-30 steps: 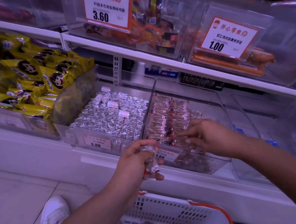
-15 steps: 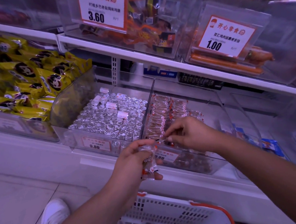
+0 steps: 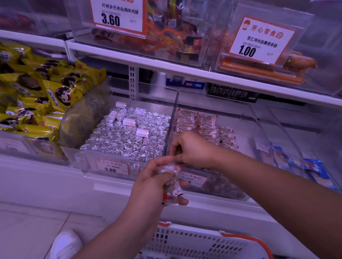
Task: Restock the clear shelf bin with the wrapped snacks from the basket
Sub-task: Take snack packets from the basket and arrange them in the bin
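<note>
— Hands, condition?
— Left hand (image 3: 153, 182): curled round a small bundle of wrapped snacks (image 3: 170, 186), held before the shelf edge. Right hand (image 3: 193, 150): fingertips pinching the bundle's top.
— Location of stock?
— Clear shelf bin (image 3: 253, 116), just behind: rows of matching snacks. White basket (image 3: 195, 246) below. Foil-cup bin (image 3: 126, 140) adjoining left.

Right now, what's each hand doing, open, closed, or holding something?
Left hand: holding a bunch of wrapped snacks.
Right hand: fingers curled, pinching at the top of that bunch.
</note>
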`<move>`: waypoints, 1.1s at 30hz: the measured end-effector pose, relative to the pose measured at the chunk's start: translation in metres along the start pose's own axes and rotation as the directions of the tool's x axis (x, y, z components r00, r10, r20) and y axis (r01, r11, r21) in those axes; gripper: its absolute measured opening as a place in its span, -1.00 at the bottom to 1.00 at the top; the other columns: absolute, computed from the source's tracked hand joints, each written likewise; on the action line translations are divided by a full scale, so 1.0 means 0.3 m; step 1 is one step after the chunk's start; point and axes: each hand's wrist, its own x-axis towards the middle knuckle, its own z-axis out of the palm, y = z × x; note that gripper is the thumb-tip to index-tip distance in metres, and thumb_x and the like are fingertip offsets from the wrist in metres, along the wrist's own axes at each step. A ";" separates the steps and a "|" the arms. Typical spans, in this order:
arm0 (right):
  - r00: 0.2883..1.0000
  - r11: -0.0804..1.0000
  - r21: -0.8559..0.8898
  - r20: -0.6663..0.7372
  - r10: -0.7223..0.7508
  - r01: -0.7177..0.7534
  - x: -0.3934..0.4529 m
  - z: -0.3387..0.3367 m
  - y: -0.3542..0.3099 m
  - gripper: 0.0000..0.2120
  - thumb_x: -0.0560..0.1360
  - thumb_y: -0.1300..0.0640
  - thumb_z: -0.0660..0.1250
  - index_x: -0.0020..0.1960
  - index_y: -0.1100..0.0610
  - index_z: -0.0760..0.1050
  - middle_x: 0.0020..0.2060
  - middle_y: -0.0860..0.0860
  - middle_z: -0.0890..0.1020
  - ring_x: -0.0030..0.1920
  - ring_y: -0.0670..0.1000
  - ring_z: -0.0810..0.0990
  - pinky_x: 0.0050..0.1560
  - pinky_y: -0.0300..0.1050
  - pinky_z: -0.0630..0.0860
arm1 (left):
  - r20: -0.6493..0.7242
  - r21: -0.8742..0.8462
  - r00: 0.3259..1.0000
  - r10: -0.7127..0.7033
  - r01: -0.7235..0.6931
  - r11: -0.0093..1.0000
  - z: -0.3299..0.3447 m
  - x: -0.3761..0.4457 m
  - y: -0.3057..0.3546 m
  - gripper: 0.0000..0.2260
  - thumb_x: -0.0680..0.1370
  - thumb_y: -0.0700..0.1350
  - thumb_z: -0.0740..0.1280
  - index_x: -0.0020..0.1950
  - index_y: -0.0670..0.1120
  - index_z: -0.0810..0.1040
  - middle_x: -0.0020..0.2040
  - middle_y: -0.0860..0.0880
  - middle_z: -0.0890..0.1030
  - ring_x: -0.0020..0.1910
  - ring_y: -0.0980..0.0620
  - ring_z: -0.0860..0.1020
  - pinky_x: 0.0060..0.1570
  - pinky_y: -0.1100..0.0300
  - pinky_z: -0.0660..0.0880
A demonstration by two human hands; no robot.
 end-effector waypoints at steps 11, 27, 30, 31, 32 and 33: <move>0.916 0.652 0.756 -0.304 0.262 0.064 -0.440 0.083 -0.165 -0.67 0.52 0.20 0.41 0.09 -0.23 0.58 -0.06 -0.21 0.71 -0.06 -0.16 0.66 -0.05 -0.37 0.54 | -0.038 0.154 0.959 0.281 -0.273 0.950 0.079 -0.035 -0.044 -0.72 0.64 -0.26 0.24 0.21 0.07 0.57 -0.03 -0.06 0.71 -0.10 0.02 0.66 -0.25 0.34 0.53; 0.853 0.882 -0.137 -0.356 0.381 -0.451 -0.083 -0.393 0.456 -0.64 0.41 -0.05 0.49 0.15 0.03 0.55 0.00 0.03 0.68 0.04 0.09 0.64 0.13 -0.02 0.57 | 0.397 0.879 0.712 0.580 -0.476 -0.017 0.035 0.191 0.069 -0.60 0.57 -0.06 0.23 0.41 -0.07 0.45 0.43 -0.11 0.42 0.48 -0.18 0.31 0.36 -0.26 0.31; 0.894 0.815 -0.389 -0.313 0.321 -0.429 0.043 -0.376 0.567 -0.62 0.37 -0.17 0.47 0.06 0.03 0.54 0.00 0.05 0.67 0.08 0.11 0.62 0.09 -0.08 0.55 | 0.371 0.899 0.775 0.512 -0.437 0.011 0.017 0.219 0.051 -0.59 0.56 -0.09 0.25 0.42 -0.07 0.43 0.45 -0.11 0.39 0.35 -0.21 0.43 0.28 -0.18 0.40; 0.917 0.790 -0.473 -0.274 0.289 -0.390 0.075 -0.364 0.588 -0.63 0.38 -0.17 0.47 0.04 0.04 0.55 0.01 0.06 0.66 0.11 0.12 0.62 0.10 -0.08 0.54 | 0.370 0.903 0.786 0.495 -0.430 0.008 0.013 0.228 0.045 -0.59 0.56 -0.10 0.26 0.43 -0.06 0.43 0.44 -0.10 0.39 0.31 -0.22 0.45 0.26 -0.16 0.42; 0.933 0.779 -0.516 -0.231 0.275 -0.357 0.100 -0.352 0.603 -0.67 0.38 -0.12 0.48 0.03 0.04 0.54 0.03 0.06 0.65 0.13 0.12 0.61 0.13 -0.07 0.53 | 0.370 0.905 0.793 0.483 -0.426 0.005 0.009 0.237 0.041 -0.59 0.57 -0.10 0.28 0.43 -0.03 0.42 0.44 -0.08 0.38 0.28 -0.21 0.47 0.24 -0.16 0.43; 0.943 0.776 -0.535 -0.198 0.269 -0.333 0.118 -0.345 0.621 -0.70 0.38 -0.06 0.49 0.02 0.04 0.55 0.03 0.07 0.64 0.12 0.12 0.61 0.13 -0.07 0.53 | 0.370 0.905 0.798 0.476 -0.425 0.009 0.006 0.244 0.036 -0.58 0.57 -0.09 0.29 0.43 0.00 0.42 0.45 -0.05 0.37 0.27 -0.21 0.48 0.23 -0.16 0.45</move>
